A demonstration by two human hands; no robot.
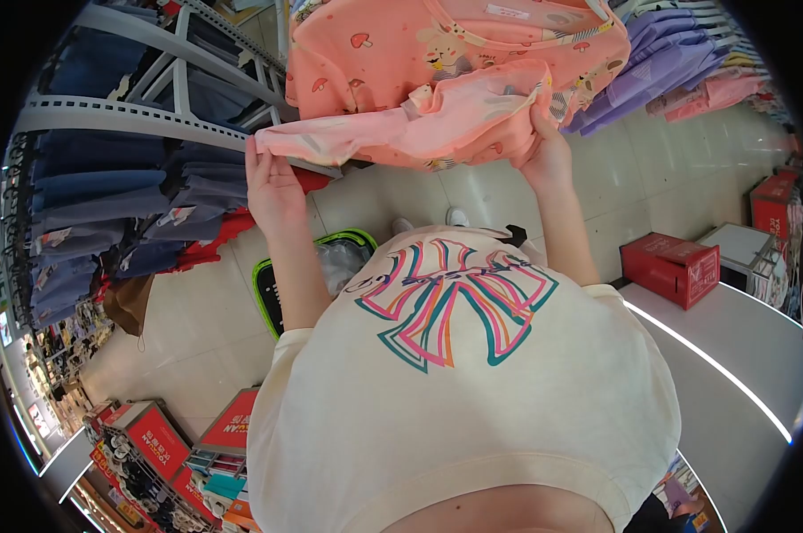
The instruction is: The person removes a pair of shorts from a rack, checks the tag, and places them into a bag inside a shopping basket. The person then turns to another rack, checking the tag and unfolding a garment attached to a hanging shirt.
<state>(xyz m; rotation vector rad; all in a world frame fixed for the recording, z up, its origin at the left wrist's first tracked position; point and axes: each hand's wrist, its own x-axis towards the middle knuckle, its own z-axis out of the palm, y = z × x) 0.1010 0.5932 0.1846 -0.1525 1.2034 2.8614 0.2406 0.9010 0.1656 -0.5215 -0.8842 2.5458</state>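
Note:
A pink garment (357, 53) printed with mushrooms and a rabbit spreads across the top of the view. Its near part, a folded pink strip of thin cloth, stretches between both hands. My left hand (275, 188) pinches the strip's left end beside the grey rack. My right hand (548, 158) grips the cloth at its right side, thumb on top and the other fingers partly hidden beneath. What holds up the far part of the garment is hidden.
A grey metal rack (135, 115) with dark blue clothes (99, 191) stands at the left. Purple clothes (654, 67) hang at the upper right. A green-rimmed basket (263, 289) is on the floor. A red box (672, 266) sits on a counter (730, 355) at the right.

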